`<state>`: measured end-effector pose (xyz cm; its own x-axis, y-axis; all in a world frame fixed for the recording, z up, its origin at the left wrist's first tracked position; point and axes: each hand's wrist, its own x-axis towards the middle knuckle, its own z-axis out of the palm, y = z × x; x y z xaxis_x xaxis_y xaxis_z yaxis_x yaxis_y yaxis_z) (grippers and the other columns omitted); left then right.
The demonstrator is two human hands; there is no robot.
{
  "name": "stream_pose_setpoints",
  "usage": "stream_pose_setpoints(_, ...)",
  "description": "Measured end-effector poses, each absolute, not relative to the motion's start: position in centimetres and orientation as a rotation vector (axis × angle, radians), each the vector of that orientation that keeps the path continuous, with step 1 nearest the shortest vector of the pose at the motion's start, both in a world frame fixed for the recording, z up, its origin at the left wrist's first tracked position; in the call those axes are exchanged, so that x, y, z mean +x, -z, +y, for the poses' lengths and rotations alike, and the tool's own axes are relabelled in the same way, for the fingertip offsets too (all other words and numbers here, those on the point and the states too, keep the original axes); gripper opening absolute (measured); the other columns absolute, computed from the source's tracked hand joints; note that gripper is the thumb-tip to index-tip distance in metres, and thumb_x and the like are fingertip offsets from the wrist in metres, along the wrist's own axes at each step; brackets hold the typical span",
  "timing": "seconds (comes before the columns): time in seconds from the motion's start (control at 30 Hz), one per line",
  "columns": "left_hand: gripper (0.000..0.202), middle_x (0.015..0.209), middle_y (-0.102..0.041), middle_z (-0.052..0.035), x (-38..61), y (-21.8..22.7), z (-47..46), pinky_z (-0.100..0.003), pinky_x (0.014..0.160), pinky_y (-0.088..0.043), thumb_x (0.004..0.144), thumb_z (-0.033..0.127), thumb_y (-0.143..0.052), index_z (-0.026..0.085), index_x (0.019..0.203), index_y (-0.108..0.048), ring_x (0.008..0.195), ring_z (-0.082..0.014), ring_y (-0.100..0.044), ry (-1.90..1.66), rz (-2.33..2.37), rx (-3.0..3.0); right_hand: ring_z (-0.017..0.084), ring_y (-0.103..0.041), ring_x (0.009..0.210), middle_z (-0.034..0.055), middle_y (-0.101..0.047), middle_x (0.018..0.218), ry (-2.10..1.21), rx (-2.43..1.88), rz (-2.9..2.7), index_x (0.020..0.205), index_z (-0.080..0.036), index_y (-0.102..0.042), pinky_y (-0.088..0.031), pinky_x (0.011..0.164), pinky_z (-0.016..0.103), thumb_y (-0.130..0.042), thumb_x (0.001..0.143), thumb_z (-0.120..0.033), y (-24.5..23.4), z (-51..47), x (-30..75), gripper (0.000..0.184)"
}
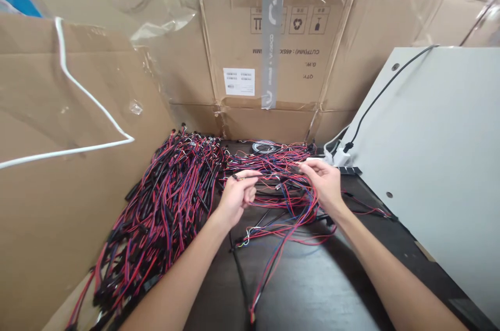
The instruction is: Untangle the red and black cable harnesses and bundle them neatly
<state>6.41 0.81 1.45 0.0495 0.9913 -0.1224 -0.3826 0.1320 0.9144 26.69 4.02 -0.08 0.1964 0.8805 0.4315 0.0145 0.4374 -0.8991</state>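
Note:
Between my two hands a wire harness (273,175) with a black sleeve is stretched roughly level above the dark table. My left hand (239,194) pinches its left end, thumb and forefinger together and the other fingers curled. At the right, the fingertips of my right hand (321,177) close on the harness, where red and blue wires (308,211) hang and loop toward the tabletop. Below and behind both hands lie more loose wires (265,156), red, blue and black. One bundle runs down toward the front, ending in a connector (252,315).
A large heap of red and black wire harnesses (167,201) covers the left side. Cardboard (78,164) walls stand left and behind, a white panel (437,164) at right. A white plug (340,156) with cables sits behind my right hand. A white cord (89,94) hangs upper left.

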Motion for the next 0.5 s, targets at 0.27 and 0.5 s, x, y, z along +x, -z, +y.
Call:
stream_pose_setpoints(0.27, 0.023, 0.031, -0.026, 0.0117, 5.1, -1.7, 1.9, -0.017, 0.031, -0.012, 0.059, 0.029, -0.071, 0.01, 0.072, -0.066, 0.03, -0.0029, -0.019, -1.343, 0.981, 0.752, 0.015, -0.059, 0.06, 0.0039, -0.068, 0.067, -0.808, -0.983, -1.267, 0.064, -0.017, -0.069, -0.048, 0.058, 0.027, -0.075, 0.061, -0.033, -0.3, 5.3, 29.2, 0.018)
stream_pose_setpoints(0.5, 0.034, 0.053, -0.055, 0.0058, 5.1, -1.7, 1.8, -0.018, 0.036, -0.034, 0.059, 0.028, -0.07, 0.016, 0.087, -0.057, 0.037, -0.0061, -0.041, -1.412, 1.057, 0.748, 0.012, -0.053, 0.057, 0.0008, -0.061, 0.063, -0.92, -0.95, -1.492, 0.063, -0.016, -0.065, -0.042, 0.053, 0.024, -0.074, 0.063, -0.035, -0.4, 4.6, 28.4, 0.021)
